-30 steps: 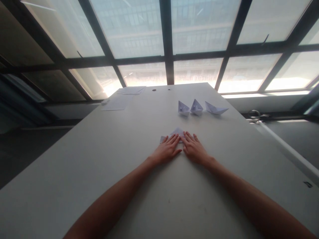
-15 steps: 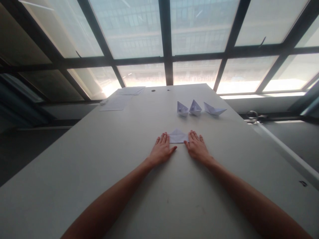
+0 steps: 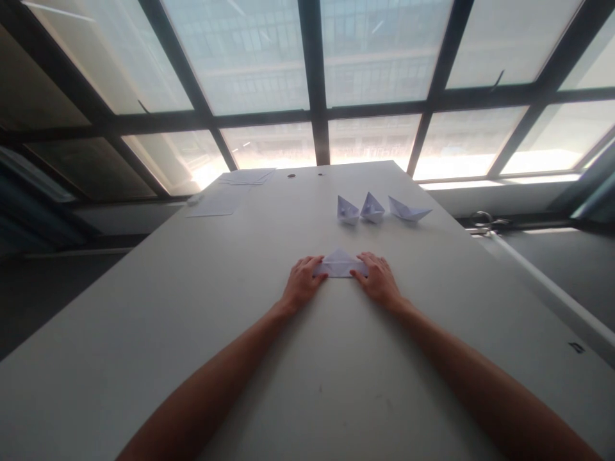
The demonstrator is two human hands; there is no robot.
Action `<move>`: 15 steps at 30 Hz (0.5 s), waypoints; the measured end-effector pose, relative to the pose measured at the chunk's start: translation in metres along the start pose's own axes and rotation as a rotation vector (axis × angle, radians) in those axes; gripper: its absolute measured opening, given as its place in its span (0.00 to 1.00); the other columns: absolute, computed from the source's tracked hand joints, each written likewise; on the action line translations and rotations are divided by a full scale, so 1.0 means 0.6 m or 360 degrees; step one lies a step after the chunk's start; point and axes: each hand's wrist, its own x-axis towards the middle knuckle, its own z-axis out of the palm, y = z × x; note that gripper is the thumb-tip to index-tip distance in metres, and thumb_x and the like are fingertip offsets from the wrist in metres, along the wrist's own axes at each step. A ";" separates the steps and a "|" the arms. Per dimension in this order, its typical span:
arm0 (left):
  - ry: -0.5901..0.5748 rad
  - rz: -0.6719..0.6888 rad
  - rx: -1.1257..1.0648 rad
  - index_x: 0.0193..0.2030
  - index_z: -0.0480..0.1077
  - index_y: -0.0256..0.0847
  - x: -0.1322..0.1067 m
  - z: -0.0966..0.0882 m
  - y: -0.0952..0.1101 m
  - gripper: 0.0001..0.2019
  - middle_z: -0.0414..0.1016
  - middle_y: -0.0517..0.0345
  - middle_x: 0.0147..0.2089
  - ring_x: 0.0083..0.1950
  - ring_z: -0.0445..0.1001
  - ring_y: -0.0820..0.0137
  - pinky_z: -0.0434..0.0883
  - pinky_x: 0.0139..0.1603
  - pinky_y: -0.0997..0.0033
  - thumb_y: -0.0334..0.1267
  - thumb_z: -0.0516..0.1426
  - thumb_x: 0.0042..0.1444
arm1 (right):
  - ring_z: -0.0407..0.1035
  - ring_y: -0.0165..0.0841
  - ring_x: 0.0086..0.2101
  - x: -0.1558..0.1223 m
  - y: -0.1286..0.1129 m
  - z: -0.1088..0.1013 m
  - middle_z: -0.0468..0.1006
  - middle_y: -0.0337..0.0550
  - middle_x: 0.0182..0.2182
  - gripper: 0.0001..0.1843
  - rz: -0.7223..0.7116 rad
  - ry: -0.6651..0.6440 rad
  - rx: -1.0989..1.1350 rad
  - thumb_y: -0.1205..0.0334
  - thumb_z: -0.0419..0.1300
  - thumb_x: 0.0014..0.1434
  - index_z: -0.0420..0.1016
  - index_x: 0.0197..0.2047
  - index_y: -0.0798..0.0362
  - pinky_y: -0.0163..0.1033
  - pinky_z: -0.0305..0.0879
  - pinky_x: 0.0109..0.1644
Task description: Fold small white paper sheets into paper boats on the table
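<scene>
Head view: the paper's (image 3: 340,264) ends are hidden under fingers and its fold detail is too small to read. It's a flat white triangle-topped piece at mid-table (image 3: 144,358). Left hand (image 3: 302,285) and right hand (image 3: 379,282) each pinch one end, fingers curled. Count: 1 paper, 3 boats (image 3: 372,208) beyond it, 2 hands.

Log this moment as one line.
left hand: curled on left end of folded paper | right hand: curled on its right end | folded paper: lying on table | three paper boats: farther back, untouched
</scene>
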 end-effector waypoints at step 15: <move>-0.0013 -0.0133 0.0203 0.52 0.74 0.44 0.003 0.000 -0.009 0.20 0.71 0.49 0.54 0.56 0.67 0.52 0.65 0.58 0.51 0.47 0.65 0.53 | 0.66 0.41 0.48 -0.002 -0.002 -0.012 0.77 0.48 0.46 0.24 -0.0111 0.0070 0.0147 0.65 0.63 0.58 0.71 0.58 0.52 0.45 0.60 0.56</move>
